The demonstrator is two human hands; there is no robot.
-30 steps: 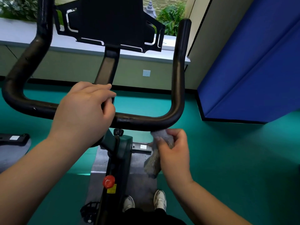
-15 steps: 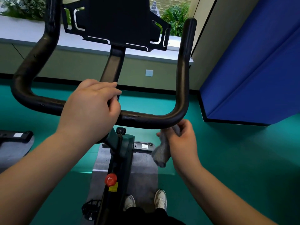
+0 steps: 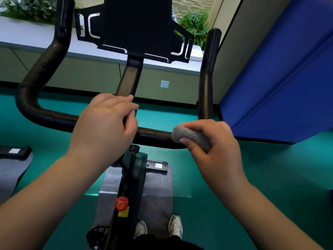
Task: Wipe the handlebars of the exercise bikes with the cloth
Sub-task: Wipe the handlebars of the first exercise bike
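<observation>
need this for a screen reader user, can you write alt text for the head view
A person's right hand presses a grey cloth around the lower right bend of a black exercise bike handlebar, while the left hand grips the bar's middle. Below are the bike frame with a red knob, a grey mat and teal floor.

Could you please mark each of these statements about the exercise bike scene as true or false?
1. The right hand holds a grey cloth against the handlebar. True.
2. The left hand hangs free of the bike. False: it grips the handlebar near its middle.
3. The knob on the bike's frame is blue. False: it is red.
4. The floor is teal. True.
5. The cloth lies on the floor. False: it is wrapped over the bar.
</observation>
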